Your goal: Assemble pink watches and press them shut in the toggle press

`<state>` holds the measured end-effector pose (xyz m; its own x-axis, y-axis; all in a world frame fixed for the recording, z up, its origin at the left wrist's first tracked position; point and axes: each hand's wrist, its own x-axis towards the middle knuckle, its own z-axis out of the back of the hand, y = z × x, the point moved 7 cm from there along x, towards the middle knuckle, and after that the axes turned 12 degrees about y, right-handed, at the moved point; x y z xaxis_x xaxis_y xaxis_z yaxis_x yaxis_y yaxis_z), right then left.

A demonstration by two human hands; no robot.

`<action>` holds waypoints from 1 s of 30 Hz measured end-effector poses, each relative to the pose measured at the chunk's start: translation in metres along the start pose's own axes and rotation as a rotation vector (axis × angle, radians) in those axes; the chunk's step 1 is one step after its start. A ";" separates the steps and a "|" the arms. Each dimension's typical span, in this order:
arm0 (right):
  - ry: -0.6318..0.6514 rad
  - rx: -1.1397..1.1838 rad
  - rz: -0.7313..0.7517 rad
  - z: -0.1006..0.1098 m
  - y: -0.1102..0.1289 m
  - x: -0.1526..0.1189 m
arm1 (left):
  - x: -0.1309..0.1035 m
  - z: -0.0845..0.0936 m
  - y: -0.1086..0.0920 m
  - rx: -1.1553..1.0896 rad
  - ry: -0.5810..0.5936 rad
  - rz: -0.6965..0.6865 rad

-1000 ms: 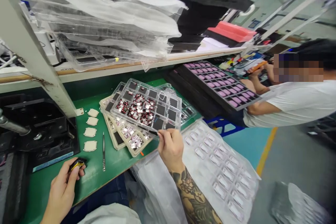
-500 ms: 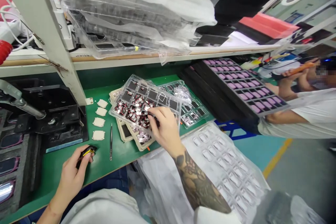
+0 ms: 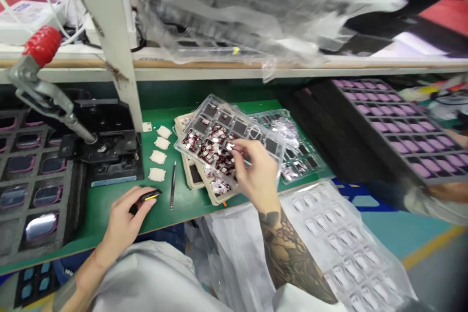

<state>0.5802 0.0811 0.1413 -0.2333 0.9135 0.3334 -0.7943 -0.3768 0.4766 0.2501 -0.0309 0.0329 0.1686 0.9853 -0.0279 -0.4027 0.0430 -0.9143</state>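
My left hand (image 3: 126, 214) is closed around a small black part with a yellow strip (image 3: 150, 195), held just above the green bench. My right hand (image 3: 258, 168) reaches over a clear plastic compartment tray (image 3: 239, 127), thumb and forefinger pinched at a tiny silvery piece (image 3: 230, 146). Below those fingertips, the tray's compartments hold a heap of small silver components with red and black wires (image 3: 210, 148). This tray lies at a slant on beige trays (image 3: 195, 175). Between my hands lie metal tweezers (image 3: 173, 185) and a column of several pale flat plates (image 3: 157, 174).
A black clamp fixture with a red handle (image 3: 44, 46) stands at left, beside a grey foam tray of dark-screened parts (image 3: 22, 163). Another clear tray (image 3: 314, 158) lies behind right. Purple parts fill a tilted black tray (image 3: 395, 126). A shelf edge (image 3: 219, 72) crosses above.
The view has swung left, so the bench appears further right and more of the clamp and foam tray shows. My right hand stays over the wired components; my left still holds the black part.
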 end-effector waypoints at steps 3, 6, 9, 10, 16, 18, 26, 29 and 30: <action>-0.048 0.103 0.040 0.003 0.024 -0.016 | 0.011 -0.005 -0.017 -0.030 0.056 -0.048; 0.084 0.333 0.124 -0.020 0.059 -0.030 | 0.017 -0.013 -0.028 -0.064 0.097 -0.071; 0.230 0.537 0.130 -0.052 0.083 -0.039 | 0.019 -0.021 -0.035 -0.089 0.116 -0.098; 0.265 0.582 0.113 -0.061 0.086 -0.040 | 0.020 -0.023 -0.037 -0.094 0.114 -0.108; 0.456 0.709 0.082 -0.084 0.085 -0.040 | 0.022 -0.022 -0.040 -0.113 0.111 -0.131; 0.496 0.706 0.087 -0.084 0.084 -0.040 | 0.022 -0.024 -0.037 -0.149 0.177 -0.095; 0.528 0.744 0.061 -0.082 0.077 -0.040 | 0.019 -0.035 -0.036 -0.146 0.273 -0.033; 0.619 0.757 0.050 -0.087 0.075 -0.041 | 0.018 -0.037 -0.038 -0.116 0.283 -0.028; 0.646 0.787 0.030 -0.090 0.074 -0.042 | 0.017 -0.038 -0.037 -0.118 0.307 -0.018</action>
<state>0.4811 0.0286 0.0896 -0.6904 0.7224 -0.0381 -0.2433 -0.1823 0.9527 0.3023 -0.0223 0.0512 0.4450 0.8881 -0.1153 -0.2931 0.0227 -0.9558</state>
